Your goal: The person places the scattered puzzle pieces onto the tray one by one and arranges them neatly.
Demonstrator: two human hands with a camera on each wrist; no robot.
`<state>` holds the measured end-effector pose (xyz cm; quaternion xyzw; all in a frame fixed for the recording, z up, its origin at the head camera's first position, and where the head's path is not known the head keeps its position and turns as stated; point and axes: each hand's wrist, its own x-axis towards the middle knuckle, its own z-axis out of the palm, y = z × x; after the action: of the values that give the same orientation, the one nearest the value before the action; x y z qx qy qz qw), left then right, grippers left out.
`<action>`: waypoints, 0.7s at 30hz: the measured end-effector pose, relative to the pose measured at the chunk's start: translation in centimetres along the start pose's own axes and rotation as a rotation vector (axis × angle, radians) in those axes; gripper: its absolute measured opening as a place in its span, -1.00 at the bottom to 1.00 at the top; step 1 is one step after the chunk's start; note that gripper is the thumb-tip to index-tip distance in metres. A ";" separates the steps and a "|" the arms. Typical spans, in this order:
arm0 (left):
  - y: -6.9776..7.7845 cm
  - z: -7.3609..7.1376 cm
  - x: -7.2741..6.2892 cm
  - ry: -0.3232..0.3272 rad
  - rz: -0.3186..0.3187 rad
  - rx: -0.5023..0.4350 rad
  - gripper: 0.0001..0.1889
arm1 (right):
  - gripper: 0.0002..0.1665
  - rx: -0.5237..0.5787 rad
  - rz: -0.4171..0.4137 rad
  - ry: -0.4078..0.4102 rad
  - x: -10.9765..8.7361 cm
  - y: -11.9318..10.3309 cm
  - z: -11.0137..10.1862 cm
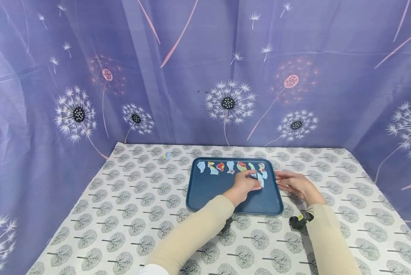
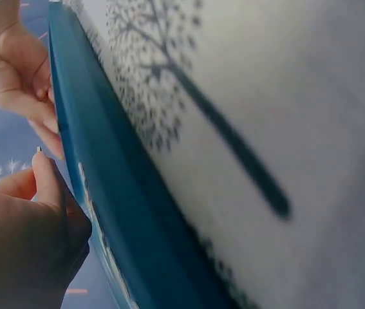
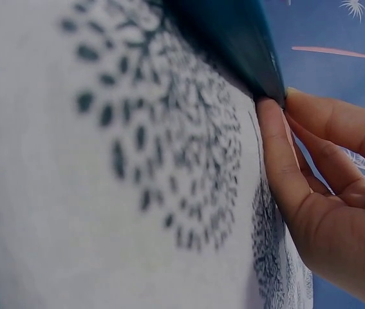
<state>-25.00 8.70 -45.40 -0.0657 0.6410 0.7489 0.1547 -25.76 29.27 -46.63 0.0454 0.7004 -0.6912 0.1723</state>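
A dark blue tray [image 1: 212,194] lies on the table with a row of irregular paper pieces along its far side, pale blue with red and yellow patches. My left hand [image 1: 244,185] reaches over the tray from the front, thumb and index finger at the two ends of a pale blue paper piece [image 1: 261,179]. Its other fingers are partly hidden. At the tray's right rim, my right hand [image 1: 296,184] pinches the edge; the right wrist view shows thumb [image 3: 279,129] and fingers meeting at the tray's edge [image 3: 269,71].
A small blue and yellow scrap [image 1: 167,155] lies on the tree-print tablecloth [image 1: 133,191], left of the tray near the back. Behind the table hangs a purple curtain [image 1: 178,95] with dandelion prints. Black wrist straps show below both hands.
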 end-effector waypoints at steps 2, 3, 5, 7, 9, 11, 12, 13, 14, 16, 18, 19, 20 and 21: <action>-0.3 0.4 0.0 0.013 -0.005 0.004 -0.48 | -0.26 0.003 -0.006 0.001 0.0 0.0 0.0; -0.4 0.6 0.0 0.020 -0.010 0.003 -0.49 | -0.26 0.002 -0.007 0.004 0.1 0.0 0.0; -0.5 0.9 -0.1 0.033 -0.019 0.010 -0.51 | -0.26 0.000 -0.006 0.003 0.0 0.0 0.0; -0.7 1.2 -0.1 0.047 -0.029 0.021 -0.52 | -0.26 0.000 0.000 0.004 0.0 0.0 0.1; -0.8 1.4 -0.1 0.060 -0.035 0.025 -0.54 | -0.25 -0.001 0.008 0.002 0.0 0.0 0.1; -0.9 1.6 -0.1 0.074 -0.027 0.034 -0.56 | -0.25 0.000 0.016 0.008 -0.1 -0.1 0.1; -0.9 1.7 0.0 0.079 -0.025 0.036 -0.56 | -0.25 -0.002 0.019 0.010 -0.1 -0.1 0.2; -1.0 1.8 0.0 0.086 -0.022 0.038 -0.57 | -0.25 -0.003 0.021 0.010 -0.1 -0.1 0.1; -1.0 1.9 0.0 0.095 -0.017 0.038 -0.59 | -0.25 -0.003 0.023 0.011 -0.1 -0.1 0.1; -1.0 2.1 0.0 0.108 -0.009 0.055 -0.60 | -0.25 -0.002 0.023 0.013 -0.1 -0.2 0.2; -1.0 2.2 0.0 0.117 -0.005 0.067 -0.61 | -0.25 0.000 0.021 0.011 -0.1 -0.2 0.1; -0.9 2.2 0.0 0.120 -0.004 0.075 -0.62 | -0.25 -0.001 0.019 0.010 -0.1 -0.2 0.1; -0.9 2.3 0.0 0.122 -0.005 0.082 -0.62 | -0.25 -0.002 0.019 0.009 -0.1 -0.2 0.1; -0.9 2.3 0.0 0.123 -0.007 0.086 -0.62 | -0.25 -0.005 0.018 0.008 -0.1 -0.2 0.1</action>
<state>-24.46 11.11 -45.84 -0.1074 0.6808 0.7145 0.1204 -25.69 29.14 -46.38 0.0541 0.7023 -0.6877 0.1759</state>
